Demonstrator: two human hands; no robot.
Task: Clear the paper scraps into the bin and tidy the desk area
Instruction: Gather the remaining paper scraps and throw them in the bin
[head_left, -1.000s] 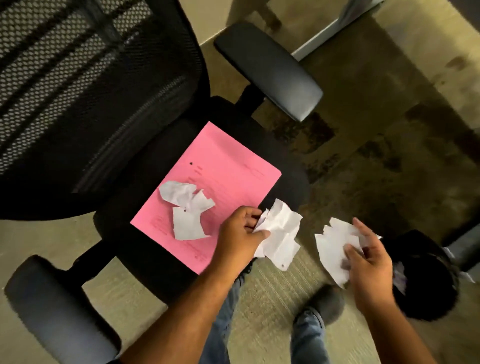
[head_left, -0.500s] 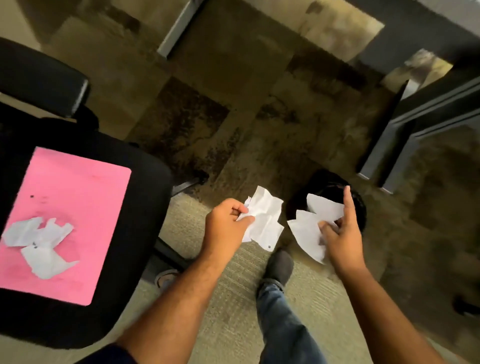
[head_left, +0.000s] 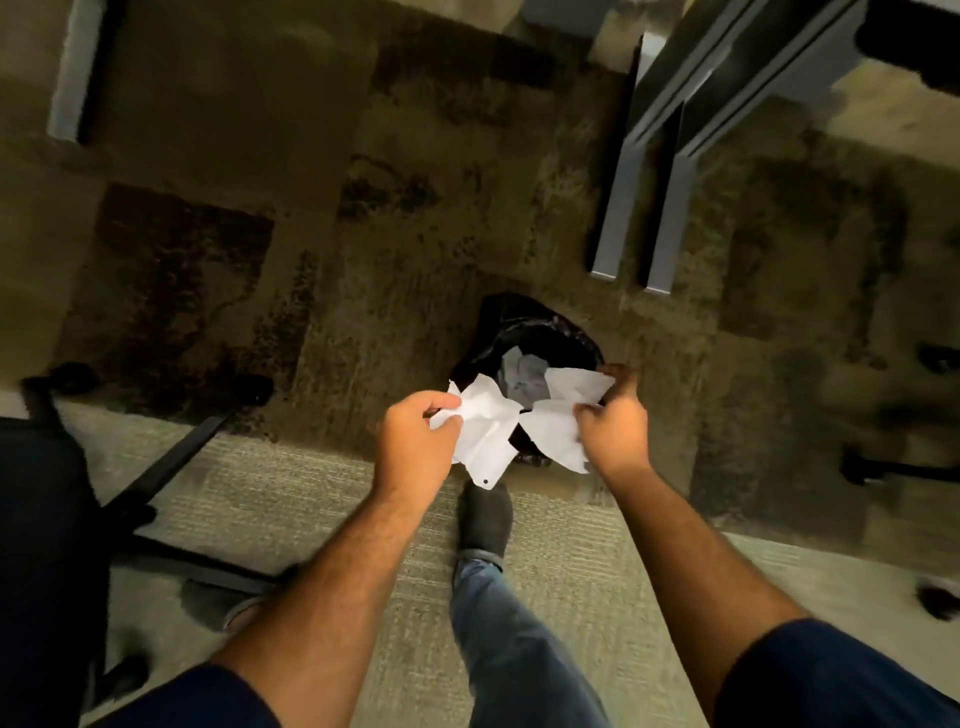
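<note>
- The setting is an office floor of patchy brown carpet (head_left: 322, 218), with a paler ribbed strip nearest the person.
- Closest in, a leg in jeans (head_left: 514, 644) steps forward, the dark shoe (head_left: 485, 519) planted just short of the bin.
- At the left edge sits part of a black chair (head_left: 47, 519), its base spokes spread over the carpet.
- The left hand (head_left: 415, 441) pinches a crumpled white paper scrap (head_left: 488, 426) between thumb and fingers.
- The right hand (head_left: 613, 426) grips a second scrap (head_left: 563, 410) the same way; both pieces hang right over the bin (head_left: 524, 332).
- The bin, lined with a black bag, already has some white paper inside.
- Beyond it stand grey metal desk legs (head_left: 644, 197).
- Progress, as I judge it: these two scraps are about to be dropped but not yet let go.
- Compared with half a second earlier, the view has swung off the chair seat with its pink sheet and leftover scraps, which are now out of sight, and the hands have closed in over the bin; those scraps likely remain to collect.
</note>
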